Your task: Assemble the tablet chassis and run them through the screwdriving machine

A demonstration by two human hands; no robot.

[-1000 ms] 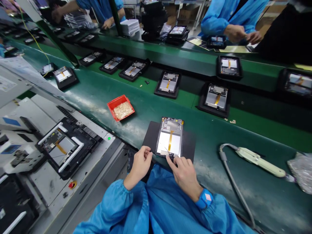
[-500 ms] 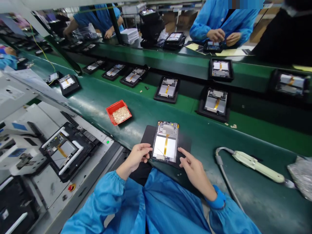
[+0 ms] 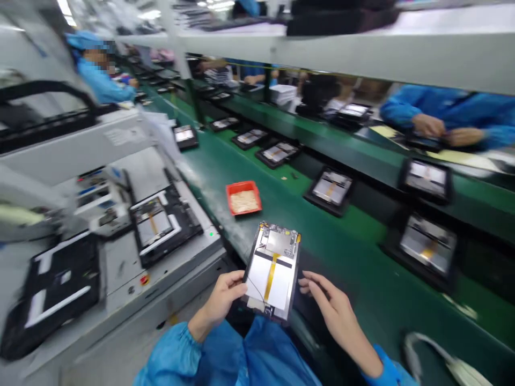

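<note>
An opened tablet (image 3: 277, 292), its circuit board, silver battery area and orange ribbon cable showing, is in front of me, tilted a little. My left hand (image 3: 223, 297) pinches its left edge between thumb and fingers. Beside the right edge, a small gap away, my right hand (image 3: 332, 305) has its fingers stretched out and holds nothing that I can see. A dark mat (image 3: 316, 268) shows in part behind the tablet, blurred. Beyond the tablet stands a red tray (image 3: 244, 213) of small tan pieces.
To the left is a machine bed with another opened tablet (image 3: 153, 222) in a black fixture and a second black fixture (image 3: 60, 284). More opened tablets (image 3: 330, 187) line the green conveyor. A cabled handheld tool (image 3: 466, 370) lies lower right. A co-worker's hands (image 3: 446, 131) work across the line.
My view has swung left, bringing more of the machine in. The tablet has come up off the mat, with my left hand now gripping its edge. My right hand stays beside it.
</note>
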